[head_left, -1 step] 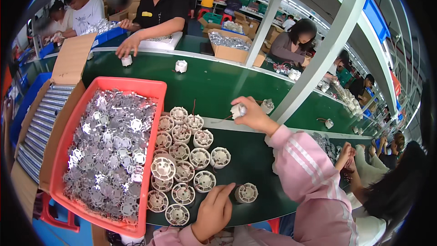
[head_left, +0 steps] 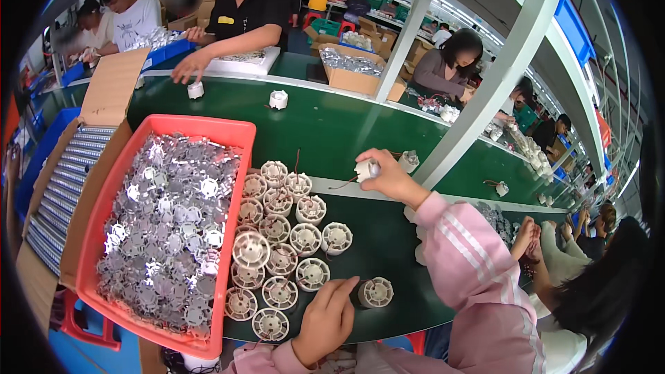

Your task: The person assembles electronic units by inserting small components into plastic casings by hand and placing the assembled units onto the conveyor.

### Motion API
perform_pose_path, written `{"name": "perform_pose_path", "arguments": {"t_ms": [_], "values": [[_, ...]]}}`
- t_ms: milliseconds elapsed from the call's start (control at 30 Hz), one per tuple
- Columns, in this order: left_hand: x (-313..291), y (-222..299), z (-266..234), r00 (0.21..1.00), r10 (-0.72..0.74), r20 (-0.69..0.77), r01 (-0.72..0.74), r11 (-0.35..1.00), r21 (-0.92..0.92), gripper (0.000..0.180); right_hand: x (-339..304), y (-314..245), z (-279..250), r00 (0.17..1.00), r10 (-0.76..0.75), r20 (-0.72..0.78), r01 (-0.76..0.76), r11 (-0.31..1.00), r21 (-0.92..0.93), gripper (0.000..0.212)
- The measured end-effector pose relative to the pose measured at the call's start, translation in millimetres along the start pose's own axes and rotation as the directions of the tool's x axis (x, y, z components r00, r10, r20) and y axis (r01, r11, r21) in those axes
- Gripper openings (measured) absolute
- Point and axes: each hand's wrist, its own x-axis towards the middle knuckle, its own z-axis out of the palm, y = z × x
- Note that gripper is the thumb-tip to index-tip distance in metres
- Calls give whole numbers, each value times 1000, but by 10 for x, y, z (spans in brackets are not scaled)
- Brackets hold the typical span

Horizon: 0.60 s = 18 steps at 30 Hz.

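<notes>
My right hand (head_left: 393, 180) is raised over the far side of the green bench, its fingers closed round a small white cylindrical housing (head_left: 365, 170) with a thin wire trailing to the left. Close to the front edge, my left hand (head_left: 324, 320) has its index finger stretched out and appears to hold nothing. Just beyond that fingertip stands a single white round housing (head_left: 376, 292), spoked on top. Left of it, several similar round housings (head_left: 305, 239) with reddish wires crowd together, one of them (head_left: 251, 250) sitting higher than its neighbours.
A red tray (head_left: 253, 140) heaped with silvery stamped metal plates (head_left: 166, 235) borders the housings. Beyond it lies an open cardboard box (head_left: 86, 166) of metal parts. White housings (head_left: 278, 100) stand on the green conveyor (head_left: 325, 121). A slanted post (head_left: 478, 90) rises at right. Co-workers sit opposite and beside me.
The view has shifted very slightly. Across the conveyor, a co-worker's hand has drawn a little away from a white housing. My hands hold their places.
</notes>
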Motion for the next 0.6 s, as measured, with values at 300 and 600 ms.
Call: {"name": "perform_pose_path", "arguments": {"t_ms": [300, 600], "values": [[-23, 19, -9, 997, 28, -65, -25, 999, 46, 35, -287, -242, 41, 929, 218, 298, -356, 745, 564, 49], [-85, 38, -53, 992, 54, -113, -52, 998, 22, 37, -502, -412, 77, 957, -112, 268, 31, 957, 289, 50]]}}
